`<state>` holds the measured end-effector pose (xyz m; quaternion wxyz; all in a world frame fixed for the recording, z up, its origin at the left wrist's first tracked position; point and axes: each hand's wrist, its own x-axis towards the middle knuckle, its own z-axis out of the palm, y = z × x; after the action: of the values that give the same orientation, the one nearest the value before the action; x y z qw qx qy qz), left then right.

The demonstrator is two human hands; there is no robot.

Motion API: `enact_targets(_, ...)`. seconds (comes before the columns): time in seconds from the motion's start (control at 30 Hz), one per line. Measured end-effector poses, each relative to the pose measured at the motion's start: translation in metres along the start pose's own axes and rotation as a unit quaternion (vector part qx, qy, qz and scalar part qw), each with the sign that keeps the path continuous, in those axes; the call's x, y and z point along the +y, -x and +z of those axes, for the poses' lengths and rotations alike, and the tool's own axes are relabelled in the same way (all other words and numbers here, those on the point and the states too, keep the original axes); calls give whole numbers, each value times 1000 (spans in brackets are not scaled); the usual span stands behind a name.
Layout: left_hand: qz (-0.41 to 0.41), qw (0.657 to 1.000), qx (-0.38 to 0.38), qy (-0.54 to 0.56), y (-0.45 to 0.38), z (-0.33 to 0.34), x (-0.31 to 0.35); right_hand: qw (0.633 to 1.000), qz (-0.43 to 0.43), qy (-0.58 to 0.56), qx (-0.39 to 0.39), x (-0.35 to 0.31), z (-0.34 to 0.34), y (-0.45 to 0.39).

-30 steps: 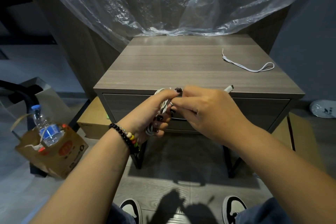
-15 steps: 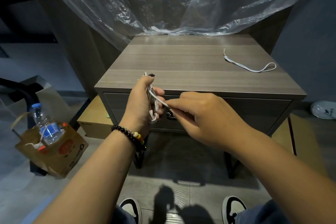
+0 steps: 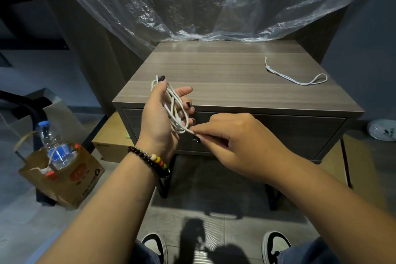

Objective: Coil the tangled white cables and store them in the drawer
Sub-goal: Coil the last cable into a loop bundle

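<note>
The left hand (image 3: 159,121) held the limp, light coiled white cable (image 3: 175,111) in loosely curled fingers while the right hand (image 3: 231,146) pinched its loose end, likely the best hold.

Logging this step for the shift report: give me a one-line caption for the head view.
Left hand holds a coiled white cable while right hand pinches its end before the closed drawer.

No text can be read — the printing on the brown paper bag (image 3: 64,180) and the blue label of the bottle (image 3: 56,149) inside it are too blurred.
</note>
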<state>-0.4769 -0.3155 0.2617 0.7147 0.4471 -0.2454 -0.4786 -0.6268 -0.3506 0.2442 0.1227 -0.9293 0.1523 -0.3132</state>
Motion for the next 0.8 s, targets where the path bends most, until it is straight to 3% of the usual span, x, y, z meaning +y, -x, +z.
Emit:
enact_targets(0.17, 17, 999, 14, 28, 1, 3, 0, 999, 24, -26, -15, -4, 0, -1)
enact_targets(0.3, -11, 992, 27, 122, 0, -3, 6, 960, 127, -250, -3, -2, -15, -5)
enact_targets(0.4, -25, 987, 14, 156, -1, -9, 11, 929, 186, -318, 37, 5, -31, -7)
enact_targets(0.63, -36, 999, -17, 29, 2, -1, 7, 931, 195, -300, 75, 7, -31, -7)
enact_targets(0.8, -58, 994, -59, -69, 10, 4, 2, 965, 142, -206, 77, 9, -30, -6)
